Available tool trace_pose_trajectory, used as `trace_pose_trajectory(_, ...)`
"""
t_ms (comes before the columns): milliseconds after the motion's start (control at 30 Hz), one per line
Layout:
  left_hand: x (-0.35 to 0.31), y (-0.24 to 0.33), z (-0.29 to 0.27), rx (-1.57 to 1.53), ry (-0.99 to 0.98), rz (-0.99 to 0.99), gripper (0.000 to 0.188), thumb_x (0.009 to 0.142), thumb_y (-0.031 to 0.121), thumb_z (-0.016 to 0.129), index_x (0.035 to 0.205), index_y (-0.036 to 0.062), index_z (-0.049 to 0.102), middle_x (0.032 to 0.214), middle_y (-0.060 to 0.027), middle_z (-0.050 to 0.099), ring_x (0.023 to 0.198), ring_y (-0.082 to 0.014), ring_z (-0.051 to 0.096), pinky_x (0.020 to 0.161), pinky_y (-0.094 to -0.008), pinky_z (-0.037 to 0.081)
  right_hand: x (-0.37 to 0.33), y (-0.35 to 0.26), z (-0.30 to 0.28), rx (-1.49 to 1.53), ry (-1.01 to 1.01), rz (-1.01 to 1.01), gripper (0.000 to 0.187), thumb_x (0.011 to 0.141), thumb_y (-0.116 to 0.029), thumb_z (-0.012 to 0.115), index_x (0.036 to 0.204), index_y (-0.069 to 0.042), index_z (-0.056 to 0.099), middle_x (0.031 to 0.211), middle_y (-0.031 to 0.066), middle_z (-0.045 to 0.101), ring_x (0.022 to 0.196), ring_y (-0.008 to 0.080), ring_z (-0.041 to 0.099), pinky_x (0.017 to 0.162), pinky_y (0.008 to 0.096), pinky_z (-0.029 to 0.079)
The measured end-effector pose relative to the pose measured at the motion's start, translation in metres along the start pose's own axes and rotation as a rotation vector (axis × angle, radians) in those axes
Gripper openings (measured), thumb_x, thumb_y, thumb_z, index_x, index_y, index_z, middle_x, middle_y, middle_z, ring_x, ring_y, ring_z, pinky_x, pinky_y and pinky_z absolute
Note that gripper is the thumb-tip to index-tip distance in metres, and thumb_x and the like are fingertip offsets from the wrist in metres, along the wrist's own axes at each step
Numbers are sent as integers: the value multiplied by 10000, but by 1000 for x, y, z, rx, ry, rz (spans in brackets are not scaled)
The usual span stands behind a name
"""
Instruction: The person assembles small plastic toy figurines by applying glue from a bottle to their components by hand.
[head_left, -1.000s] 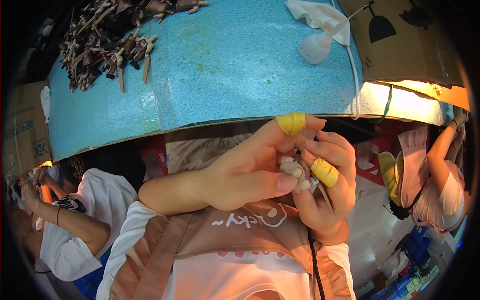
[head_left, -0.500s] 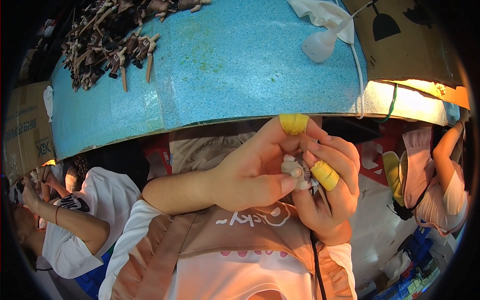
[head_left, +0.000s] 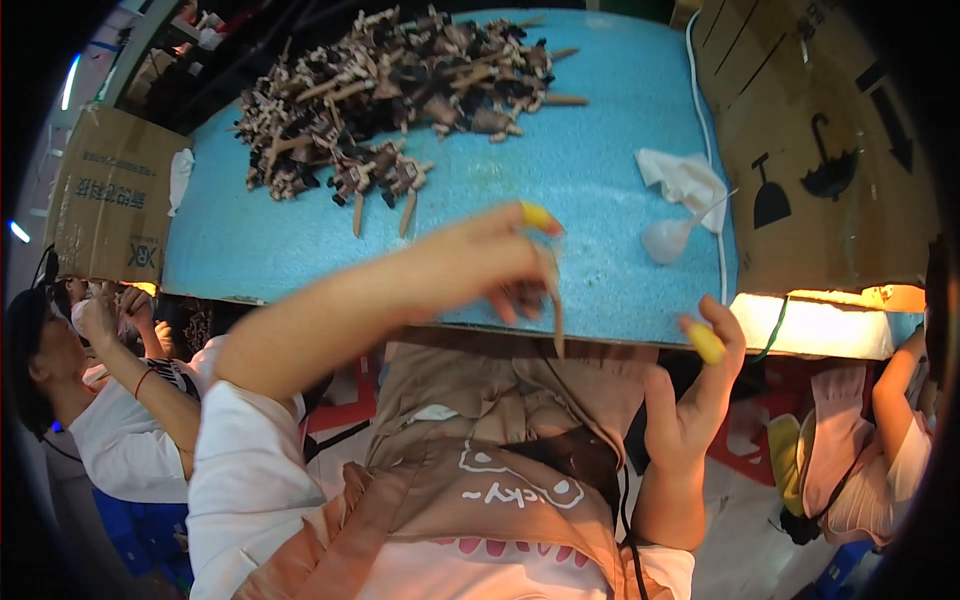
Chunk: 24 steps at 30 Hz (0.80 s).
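Note:
Over the front edge of the blue tabletop, my left hand is curled and blurred by motion, with yellow tape on one finger. It holds a small figurine, mostly hidden by the fingers; a thin tan blade-like piece hangs below. Farther right, my right hand is raised at the edge with fingers apart and nothing in it; it also wears yellow tape. A heap of small brown, black and cream figurines, several with tan blades, lies at the far side, left of centre.
At the right of the tabletop are a translucent squeeze bottle with a thin nozzle, a white cloth and a white cord. Cardboard boxes flank both sides. One person sits at left, another at right.
My hands have parted: the left moved forward over the tabletop with the figurine, the right let go and opened to the right. The view has shifted, showing more of the heap.

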<state>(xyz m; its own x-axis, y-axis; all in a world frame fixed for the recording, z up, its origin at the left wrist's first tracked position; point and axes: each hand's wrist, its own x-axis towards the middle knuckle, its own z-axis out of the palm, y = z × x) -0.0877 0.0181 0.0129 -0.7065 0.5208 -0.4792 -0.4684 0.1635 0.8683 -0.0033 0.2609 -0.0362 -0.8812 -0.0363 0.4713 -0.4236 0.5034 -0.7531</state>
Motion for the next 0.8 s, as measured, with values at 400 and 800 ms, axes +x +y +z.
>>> trace_pose_trajectory(400,3,36,-67,457,622,629,505,793,163,625,1222,2,413,1123,-120,500,964,-180,528,814,-314,447,39,17,37,-382,-19,-122,339,685,-228,673,988,-81,636,1142,196,490,1098,355,433,914,433,309)
trace_pose_trajectory(800,2,-56,-43,1581,1065,566,374,785,71,555,1145,12,475,1229,-208,449,1219,-465,284,1009,-518,212,52,29,26,-329,24,-99,329,694,-244,661,987,-113,587,1144,112,493,1092,321,450,842,453,385)
